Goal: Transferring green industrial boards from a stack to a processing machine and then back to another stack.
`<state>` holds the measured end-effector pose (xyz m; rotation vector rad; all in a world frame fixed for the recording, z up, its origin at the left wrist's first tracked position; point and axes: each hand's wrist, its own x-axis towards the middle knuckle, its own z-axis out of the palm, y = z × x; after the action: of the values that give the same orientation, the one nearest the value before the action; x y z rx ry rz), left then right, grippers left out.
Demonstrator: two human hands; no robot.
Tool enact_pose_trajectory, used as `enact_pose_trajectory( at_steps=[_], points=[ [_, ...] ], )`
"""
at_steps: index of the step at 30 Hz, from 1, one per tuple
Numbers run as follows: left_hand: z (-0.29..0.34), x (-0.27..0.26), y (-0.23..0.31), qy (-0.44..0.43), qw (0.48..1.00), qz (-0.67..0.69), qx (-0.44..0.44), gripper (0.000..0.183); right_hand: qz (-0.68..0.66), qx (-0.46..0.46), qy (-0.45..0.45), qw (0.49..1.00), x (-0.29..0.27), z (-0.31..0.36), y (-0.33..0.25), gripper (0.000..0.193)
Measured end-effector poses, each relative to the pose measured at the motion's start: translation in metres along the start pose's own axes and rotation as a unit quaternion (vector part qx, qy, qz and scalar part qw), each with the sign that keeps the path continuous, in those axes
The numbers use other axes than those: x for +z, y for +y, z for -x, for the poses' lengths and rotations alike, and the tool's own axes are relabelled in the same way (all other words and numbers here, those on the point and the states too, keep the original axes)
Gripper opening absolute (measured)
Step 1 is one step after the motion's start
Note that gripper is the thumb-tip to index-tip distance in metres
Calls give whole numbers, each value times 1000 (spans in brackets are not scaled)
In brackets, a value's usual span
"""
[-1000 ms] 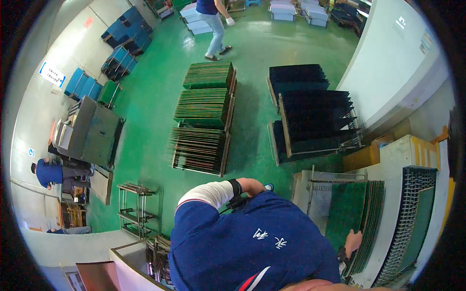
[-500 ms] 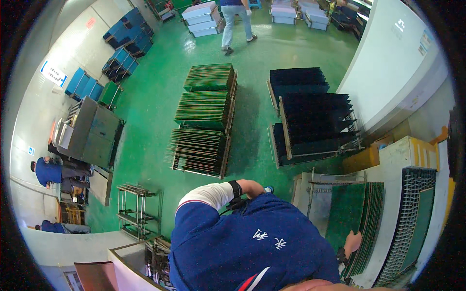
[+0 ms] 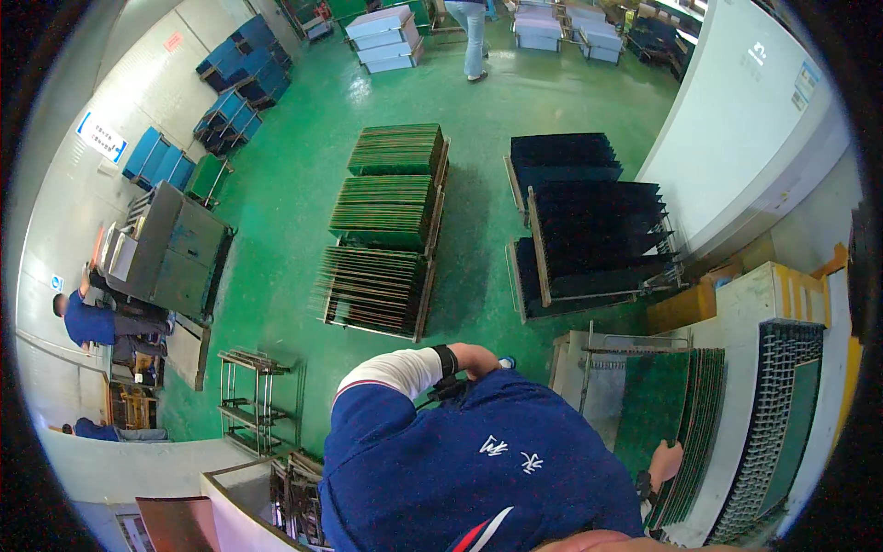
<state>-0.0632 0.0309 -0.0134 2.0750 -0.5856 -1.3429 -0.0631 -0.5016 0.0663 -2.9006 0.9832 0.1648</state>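
Observation:
My right hand (image 3: 664, 460) is at the lower right, its fingers closed on the upper edge of a thin green panel (image 3: 648, 396) at the front of an upright row. Several similar green panels (image 3: 706, 405) stand close behind it, on edge. My left arm (image 3: 474, 358), with a white sleeve and a black band, bends in at my waist. The fingers of my left hand are hidden against my blue shirt (image 3: 478, 451).
A rack of green panels (image 3: 382, 210) stands mid-floor, with dark panels (image 3: 598, 221) right of it. Nearby are an empty metal rack (image 3: 253, 400), a grey cabinet (image 3: 175, 253) and a black slotted rack (image 3: 768, 414). A co-worker (image 3: 90, 317) stands left; another person (image 3: 471, 41) is at the back.
The person at the back has stepped to the right and farther away. At the left, the co-worker's arm has come up toward the cabinet. My right hand stays at the panel edge.

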Motion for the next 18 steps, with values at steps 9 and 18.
enact_pose_trajectory(
  at_steps=[9, 18],
  points=[
    [-27, 15, -29, -17, 998, 53, 36, 43, 0, -2, 5, 1000, 2, -3, 3, 38],
    [-9, 3, -7, 7, 997, -19, 72, 40, 0, -13, 33, 999, 22, -15, 19, 39]
  ],
)
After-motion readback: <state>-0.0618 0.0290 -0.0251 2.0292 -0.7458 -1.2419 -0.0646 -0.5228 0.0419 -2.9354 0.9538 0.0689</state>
